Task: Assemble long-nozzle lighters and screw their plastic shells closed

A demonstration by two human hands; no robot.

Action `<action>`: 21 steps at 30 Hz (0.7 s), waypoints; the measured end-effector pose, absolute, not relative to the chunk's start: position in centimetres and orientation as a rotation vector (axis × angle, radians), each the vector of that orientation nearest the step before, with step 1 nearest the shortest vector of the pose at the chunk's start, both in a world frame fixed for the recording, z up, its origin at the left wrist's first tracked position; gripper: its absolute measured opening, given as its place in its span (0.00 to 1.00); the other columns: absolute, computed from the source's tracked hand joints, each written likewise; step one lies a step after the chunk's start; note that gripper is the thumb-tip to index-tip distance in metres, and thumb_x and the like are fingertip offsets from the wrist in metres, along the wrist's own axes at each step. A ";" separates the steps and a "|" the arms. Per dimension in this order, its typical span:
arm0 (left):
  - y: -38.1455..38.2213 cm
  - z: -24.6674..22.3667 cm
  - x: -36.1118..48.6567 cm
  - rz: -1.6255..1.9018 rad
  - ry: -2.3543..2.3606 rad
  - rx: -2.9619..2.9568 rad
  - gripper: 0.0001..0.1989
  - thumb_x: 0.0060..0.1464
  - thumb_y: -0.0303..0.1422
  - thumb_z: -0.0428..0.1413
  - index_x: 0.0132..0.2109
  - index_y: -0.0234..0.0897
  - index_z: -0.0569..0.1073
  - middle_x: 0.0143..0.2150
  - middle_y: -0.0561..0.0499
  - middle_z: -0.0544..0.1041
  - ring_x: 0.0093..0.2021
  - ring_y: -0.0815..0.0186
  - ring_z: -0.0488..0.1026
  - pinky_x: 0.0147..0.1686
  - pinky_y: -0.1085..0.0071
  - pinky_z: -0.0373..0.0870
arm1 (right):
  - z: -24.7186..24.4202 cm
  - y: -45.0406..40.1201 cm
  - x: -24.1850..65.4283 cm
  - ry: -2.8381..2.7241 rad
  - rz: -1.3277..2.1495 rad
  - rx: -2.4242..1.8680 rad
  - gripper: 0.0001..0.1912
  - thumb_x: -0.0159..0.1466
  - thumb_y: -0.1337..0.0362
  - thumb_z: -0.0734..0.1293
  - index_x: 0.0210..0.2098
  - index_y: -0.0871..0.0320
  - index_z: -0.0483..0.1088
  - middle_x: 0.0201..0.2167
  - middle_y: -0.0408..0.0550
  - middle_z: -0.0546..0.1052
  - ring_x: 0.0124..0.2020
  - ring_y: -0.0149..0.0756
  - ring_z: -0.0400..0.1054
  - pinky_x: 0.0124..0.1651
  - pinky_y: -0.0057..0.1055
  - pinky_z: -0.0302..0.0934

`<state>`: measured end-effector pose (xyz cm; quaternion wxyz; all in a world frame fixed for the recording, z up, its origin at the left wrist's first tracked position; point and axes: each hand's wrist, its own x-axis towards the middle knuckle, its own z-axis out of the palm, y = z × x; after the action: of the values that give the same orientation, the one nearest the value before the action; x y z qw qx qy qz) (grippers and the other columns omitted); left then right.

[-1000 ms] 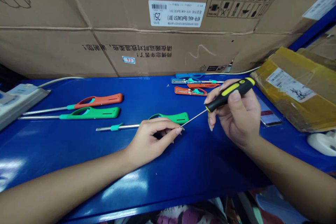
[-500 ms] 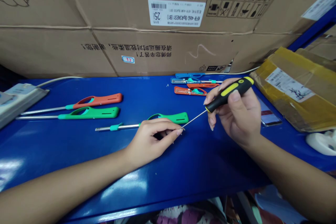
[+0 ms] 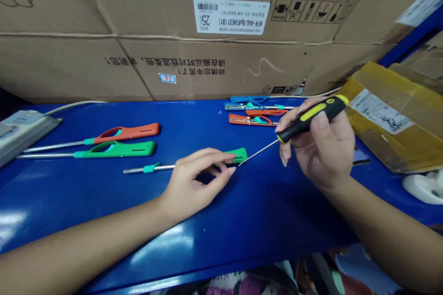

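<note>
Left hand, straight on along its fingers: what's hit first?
Likely the tip of the screwdriver, just past the left hand's thumb. The green lighter is also close to the fingers, and depth is unclear from one view.

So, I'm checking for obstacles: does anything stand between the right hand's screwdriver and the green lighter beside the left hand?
Nothing visible stands between the tip of the screwdriver and the handle end of the green lighter. Farther along, the left hand hides the lighter's middle in this view and reaches close to the tip.
</note>
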<state>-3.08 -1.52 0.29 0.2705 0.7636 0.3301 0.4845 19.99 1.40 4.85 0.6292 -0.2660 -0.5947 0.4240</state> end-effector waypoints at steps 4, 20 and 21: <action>-0.2 0.2 -4.2 1.312 0.958 2.401 0.12 0.59 0.26 0.62 0.50 0.33 0.79 0.45 0.45 0.82 0.46 0.63 0.77 0.49 0.65 0.76 | 4.7 2.3 20.4 -1.352 0.852 -0.591 0.09 0.68 0.56 0.69 0.41 0.53 0.69 0.31 0.44 0.78 0.17 0.31 0.68 0.10 0.27 0.59; -0.9 -0.2 -4.1 0.700 0.971 2.634 0.13 0.66 0.36 0.56 0.53 0.37 0.78 0.47 0.46 0.80 0.46 0.59 0.74 0.45 0.62 0.70 | 4.3 2.0 20.6 -1.544 0.876 -0.641 0.07 0.68 0.59 0.68 0.43 0.53 0.69 0.28 0.44 0.77 0.18 0.29 0.64 0.12 0.26 0.51; -0.8 -0.2 -4.1 0.707 0.967 2.619 0.13 0.66 0.36 0.56 0.53 0.37 0.78 0.47 0.46 0.80 0.46 0.59 0.74 0.45 0.62 0.70 | 4.2 1.9 20.6 -1.571 0.880 -0.627 0.07 0.68 0.60 0.68 0.43 0.54 0.69 0.28 0.44 0.77 0.19 0.29 0.65 0.13 0.26 0.51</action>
<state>-4.12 -0.83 -0.18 0.1305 0.9017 0.3328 0.2433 20.61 1.93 4.20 0.5790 -0.2680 -0.6719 0.3761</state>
